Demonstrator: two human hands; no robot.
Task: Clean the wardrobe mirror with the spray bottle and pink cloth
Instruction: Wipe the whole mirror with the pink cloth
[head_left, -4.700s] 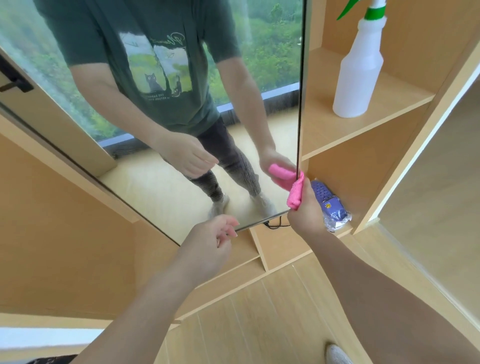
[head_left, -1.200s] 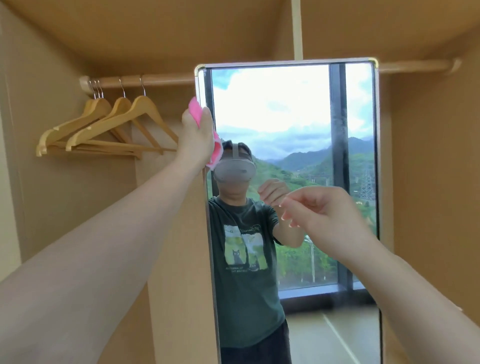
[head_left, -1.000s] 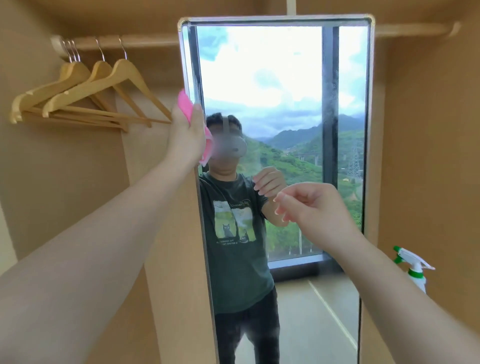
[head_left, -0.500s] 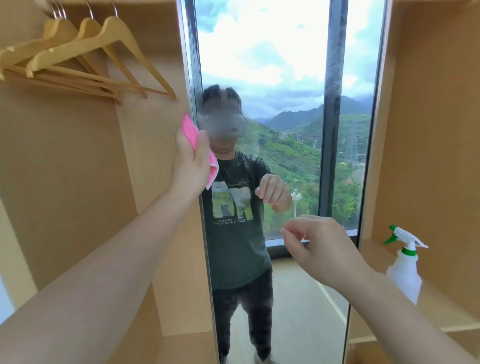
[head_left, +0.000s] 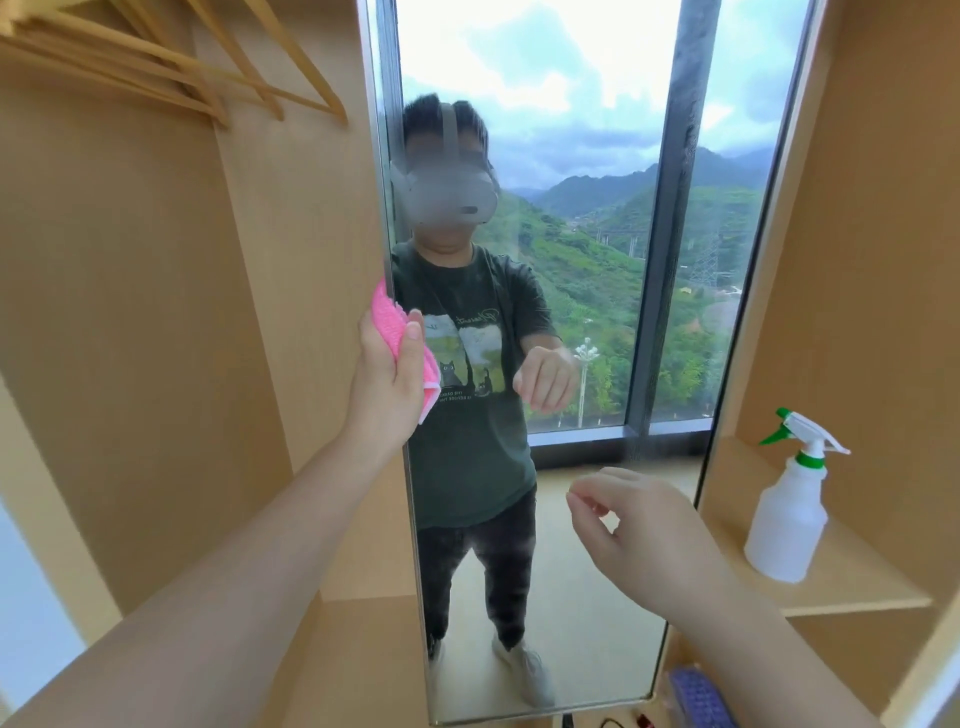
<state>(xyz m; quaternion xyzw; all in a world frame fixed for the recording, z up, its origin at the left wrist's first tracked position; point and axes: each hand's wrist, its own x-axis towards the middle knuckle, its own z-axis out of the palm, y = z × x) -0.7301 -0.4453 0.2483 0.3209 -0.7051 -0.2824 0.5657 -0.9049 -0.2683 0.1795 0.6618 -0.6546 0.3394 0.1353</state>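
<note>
While the wardrobe (head_left: 156, 322) filled the view with pale wood panels, its open compartments held few items. The left compartment contained only wooden hangers (head_left: 218, 67), suspended at the top edge of the view. The right compartment carried a shelf (head_left: 852, 582), and on it the spray bottle (head_left: 789, 519) stood upright, white-bodied with a green and white trigger head; whether it held liquid could not be determined. Below that shelf, a blue perforated object (head_left: 701, 699) lay in the bottom section, partly cut off by the frame edge.

Between the two compartments the mirror (head_left: 597, 260) stood upright in a thin metal frame. It reflected the person, a window, green hills and a cloudy sky. A hazy vertical streak ran down the glass toward its right side.

The left hand (head_left: 387, 384) was closed around the pink cloth (head_left: 400, 343), with the thumb laid over the folded fabric, and pressed it against the left edge of the mirror at mid-height. The right hand (head_left: 644, 540) hung in front of the lower glass, apart from it, fingers loosely curled and holding nothing, near the bottle but not touching it.

A cable end (head_left: 613, 722) lay on the floor panel beneath the mirror.
</note>
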